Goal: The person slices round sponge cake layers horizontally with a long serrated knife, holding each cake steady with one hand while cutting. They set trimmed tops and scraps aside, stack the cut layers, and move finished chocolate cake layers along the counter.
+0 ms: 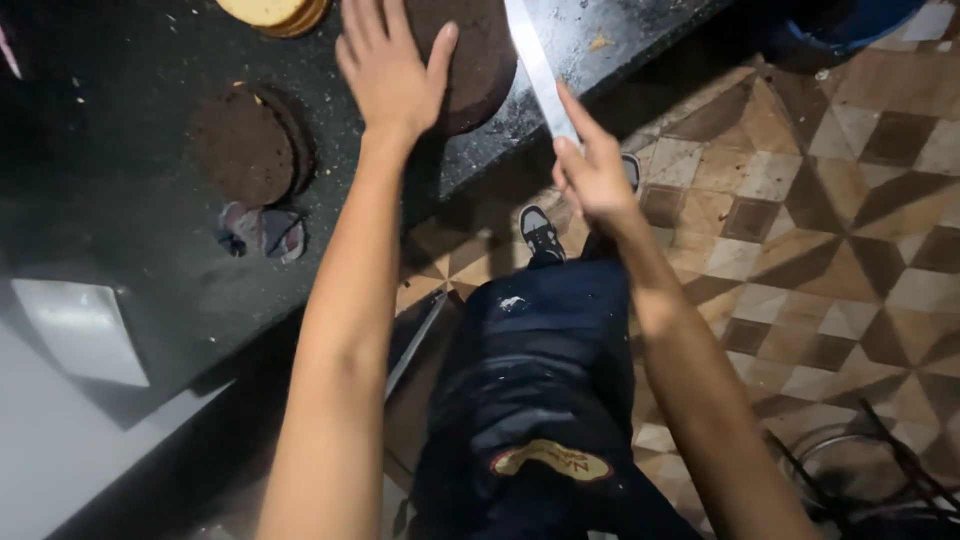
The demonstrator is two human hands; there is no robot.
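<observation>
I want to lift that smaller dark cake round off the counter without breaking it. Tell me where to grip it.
Take the smaller dark cake round by its outer rim at two opposite sides, fingers sliding low under the edge. It lies flat on the black counter with bare space around it; come from the counter's front edge, probably.

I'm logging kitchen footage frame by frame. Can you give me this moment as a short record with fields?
Left hand: left hand lies flat, fingers spread, on top of a round dark brown cake layer.
Right hand: right hand grips a long steel-bladed knife, blade at the cake's side.
Surface: dark speckled stone counter.
Nearby: a second stack of round dark brown cake layers; pale yellow cake rounds at the top edge; a crumpled grey cloth.
Floor: brown and cream patterned tiles.
</observation>
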